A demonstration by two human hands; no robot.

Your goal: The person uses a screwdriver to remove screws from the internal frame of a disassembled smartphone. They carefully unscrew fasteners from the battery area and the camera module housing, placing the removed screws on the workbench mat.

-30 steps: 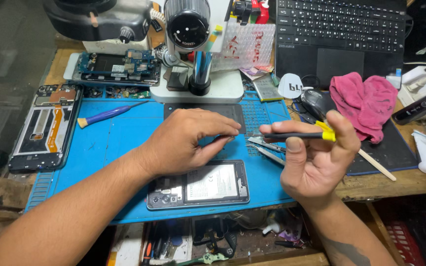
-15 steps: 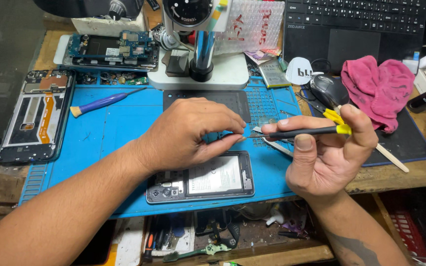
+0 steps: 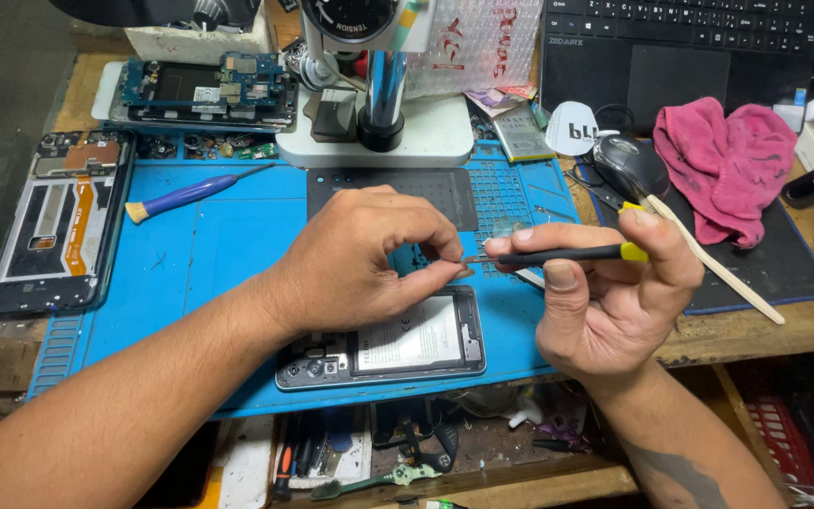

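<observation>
Since the earlier frames, both hands have been raised and drawn together above the opened phone (image 3: pixel 383 344). Left to right: the left hand (image 3: pixel 360 259) is pinched shut, what it pinches too small to tell; the black tool (image 3: pixel 558 254) is gripped by the right hand (image 3: pixel 605 302), tip meeting those fingertips. On the blue mat (image 3: pixel 228 254), the phone lies just beneath both.

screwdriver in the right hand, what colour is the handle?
Black with a yellow end, on the screwdriver in the right hand; head view shows it.
</observation>
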